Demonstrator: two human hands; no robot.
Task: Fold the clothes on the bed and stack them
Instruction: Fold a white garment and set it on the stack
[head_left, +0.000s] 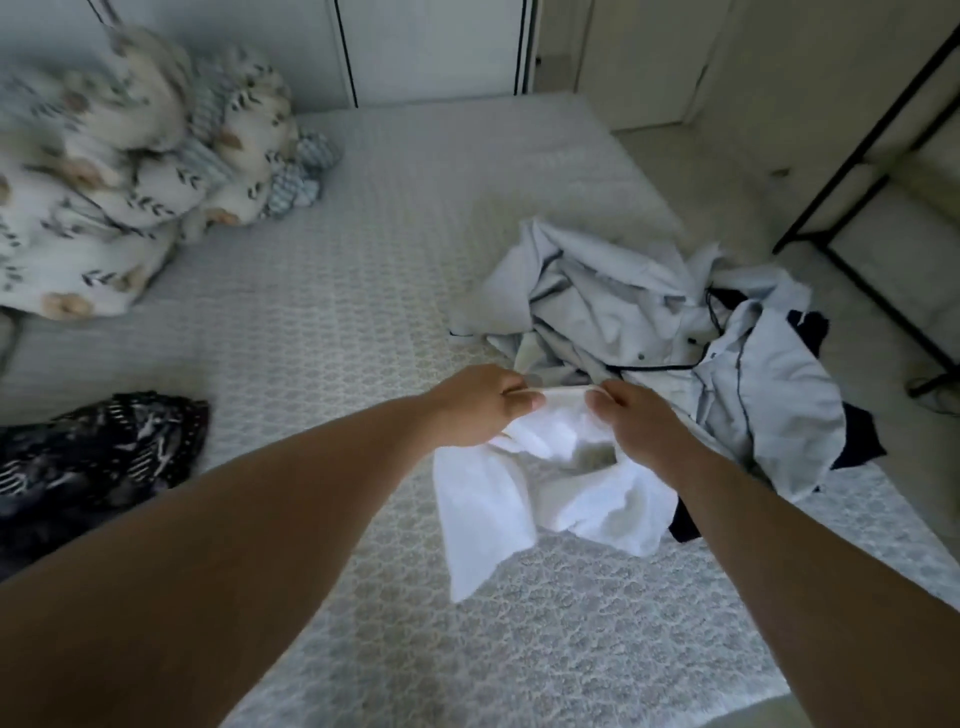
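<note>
While both hands pinch its top edge, the white garment (524, 499) hangs above the bed (322, 322): left hand (478, 405) & right hand (631, 423) close together, fingers curled round the hem. Just behind, touching it, a crumpled pile of pale grey clothes (649, 322) w/ dark trim. Black patterned garment (98, 462) lies far left; printed pillows (119, 171) at back left. Black metal rack (878, 208) stands right of the bed.

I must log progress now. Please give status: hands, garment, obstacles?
Left hand and right hand: both grip the white garment at its top edge. Garment lifted, unfolded, hanging over the bed. Unfolded pale grey clothes pile lies just beyond.
</note>
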